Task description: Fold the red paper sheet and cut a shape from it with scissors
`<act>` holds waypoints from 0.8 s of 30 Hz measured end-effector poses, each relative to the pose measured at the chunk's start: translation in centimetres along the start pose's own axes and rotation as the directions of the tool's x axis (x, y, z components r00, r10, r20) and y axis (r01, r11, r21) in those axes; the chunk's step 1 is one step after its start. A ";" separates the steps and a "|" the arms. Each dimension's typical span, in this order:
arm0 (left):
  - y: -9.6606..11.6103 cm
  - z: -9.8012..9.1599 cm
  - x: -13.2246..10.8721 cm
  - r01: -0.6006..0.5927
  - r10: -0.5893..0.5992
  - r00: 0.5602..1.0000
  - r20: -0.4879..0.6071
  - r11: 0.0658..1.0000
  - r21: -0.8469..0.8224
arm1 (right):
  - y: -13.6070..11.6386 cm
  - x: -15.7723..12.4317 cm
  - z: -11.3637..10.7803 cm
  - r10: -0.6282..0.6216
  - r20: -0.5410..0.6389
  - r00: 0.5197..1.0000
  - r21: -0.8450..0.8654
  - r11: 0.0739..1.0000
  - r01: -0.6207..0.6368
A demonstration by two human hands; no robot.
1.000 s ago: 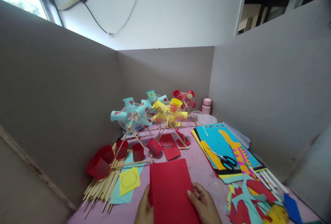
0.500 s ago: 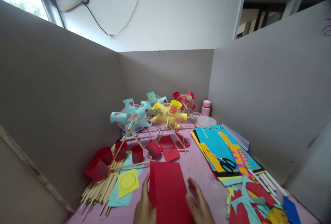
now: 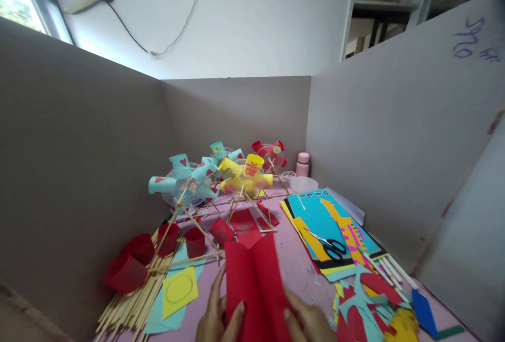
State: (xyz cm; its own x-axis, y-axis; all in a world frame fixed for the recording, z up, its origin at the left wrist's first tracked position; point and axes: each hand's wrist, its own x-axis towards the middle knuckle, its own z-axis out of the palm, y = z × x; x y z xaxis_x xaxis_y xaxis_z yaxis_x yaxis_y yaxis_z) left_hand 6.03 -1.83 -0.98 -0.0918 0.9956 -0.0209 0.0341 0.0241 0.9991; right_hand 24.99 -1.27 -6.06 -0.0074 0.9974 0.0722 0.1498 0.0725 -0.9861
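A sheet of red paper [image 3: 272, 279] stands up in front of me, bent along a lengthwise crease into two halves. My left hand [image 3: 216, 314] grips its left edge, thumb in front and fingers behind. On the opposite edge my right hand [image 3: 310, 322] is closed, with its thumb over the front. The lower end of the sheet runs out of view. Just beyond it lie a red paper piece [image 3: 245, 226] and a short red paper tube [image 3: 221, 230]. A yellow square with a drawn circle [image 3: 179, 290] lies left of my left hand.
Paper-cup windmills on stick frames, blue [image 3: 182, 180] and yellow [image 3: 248, 173] among them, stand at the back. Bamboo sticks [image 3: 126, 305] lie left. To the right are coloured sheets [image 3: 311, 210], scissors [image 3: 333, 247] and paper scraps [image 3: 363, 300]. Grey partitions [image 3: 236, 116] enclose the table.
The red paper has opened along its crease from a folded, flatter shape. My right hand has closed on its right edge. The view has turned slightly right.
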 end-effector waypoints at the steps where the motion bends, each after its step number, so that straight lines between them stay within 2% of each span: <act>1: 0.0 -0.6 0.2 0.037 -0.036 0.999 0.018 0.997 -0.062 | -0.7 0.3 -1.4 0.021 -0.085 0.996 0.055 0.998 -0.016; 2: 0.1 -1.3 0.3 0.073 -0.071 0.997 0.022 0.990 -0.124 | -1.3 0.6 -2.7 0.091 -0.160 0.983 0.131 0.989 -0.071; 3: 0.1 -1.9 0.5 0.104 -0.103 0.995 0.011 0.979 -0.178 | -1.9 0.9 -3.8 0.202 -0.241 0.949 0.242 0.960 -0.143; 4: 0.1 -2.5 0.6 0.125 -0.132 0.991 -0.013 0.966 -0.225 | -2.3 1.3 -4.8 0.298 -0.242 0.923 0.360 0.911 -0.200; 6: 0.1 -3.7 0.8 0.153 -0.175 0.983 -0.054 0.946 -0.284 | -2.9 2.0 -6.1 0.328 -0.133 0.935 0.577 0.793 -0.196; 8: 0.1 -4.8 0.9 0.180 -0.212 0.973 -0.086 0.942 -0.282 | -3.0 2.6 -6.6 0.324 -0.073 0.943 0.703 0.688 -0.182; 11: -0.1 -6.2 1.2 0.228 -0.254 0.958 -0.130 0.956 -0.182 | -2.2 3.2 -6.4 0.297 -0.091 0.951 0.740 0.658 -0.135; 15: -0.9 -7.5 2.2 0.158 -0.158 0.975 -0.154 0.987 -0.011 | -1.0 3.5 -5.9 0.242 -0.147 0.959 0.705 0.706 -0.070; 17: -1.1 -7.7 2.9 0.112 -0.108 0.984 -0.141 0.994 0.020 | -0.6 3.7 -6.0 0.283 -0.221 0.933 0.714 0.699 -0.043; 20: -0.8 -7.3 4.0 0.053 -0.047 0.995 -0.091 0.997 0.057 | 0.0 3.8 -6.6 0.393 -0.320 0.862 0.747 0.664 -0.026; 22: -0.3 -6.6 4.9 0.008 -0.006 1.000 -0.029 0.996 0.085 | 0.3 3.9 -7.0 0.444 -0.347 0.826 0.771 0.637 -0.019; 24: 0.2 -5.7 6.1 -0.037 0.031 0.998 0.050 0.992 0.122 | 0.4 4.0 -7.1 0.481 -0.328 0.813 0.809 0.587 -0.021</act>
State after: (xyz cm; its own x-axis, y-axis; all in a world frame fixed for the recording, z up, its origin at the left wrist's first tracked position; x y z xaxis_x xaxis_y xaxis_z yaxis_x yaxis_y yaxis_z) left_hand -0.18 3.72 -0.73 -0.0408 0.9991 0.0088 0.1589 -0.0022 0.9873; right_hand 32.06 2.74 -5.10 0.3900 0.8448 -0.3664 -0.7117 0.0241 -0.7020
